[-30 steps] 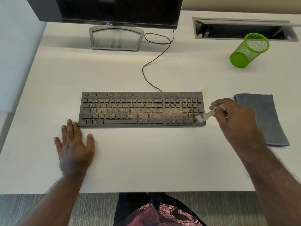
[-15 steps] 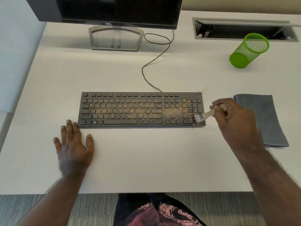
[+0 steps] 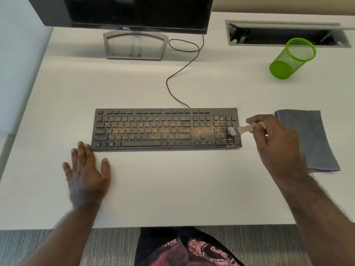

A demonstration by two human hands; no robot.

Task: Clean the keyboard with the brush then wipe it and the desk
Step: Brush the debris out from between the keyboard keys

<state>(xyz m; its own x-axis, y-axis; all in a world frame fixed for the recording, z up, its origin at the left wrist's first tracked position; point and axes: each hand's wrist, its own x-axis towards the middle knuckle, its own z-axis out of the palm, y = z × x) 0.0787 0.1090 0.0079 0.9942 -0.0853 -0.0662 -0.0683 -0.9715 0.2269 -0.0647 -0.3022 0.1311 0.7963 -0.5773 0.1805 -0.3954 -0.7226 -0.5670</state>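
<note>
- Keyboard: black, lying flat at the middle of the white desk, long edge parallel to the desk's near edge; yellowish grit is scattered over most keys, densest just left of the number pad.
- Brush: small, pale handle, white bristles resting on the number-pad keys at the keyboard's right end.
- Right hand: grip closed on the brush handle, which is pinched between thumb and curled fingers; the hand hovers just off the keyboard's right edge.
- Left hand: grip fully open and holding nothing, palm down on the desk with fingers spread; fingertips lie against the keyboard's near-left corner.
- Grey cloth: folded, flat on the desk right of the keyboard, partly behind the right hand.
- Cable: runs from the keyboard's rear edge toward the monitor.
- Green mesh cup: stands at the far right of the desk.
</note>
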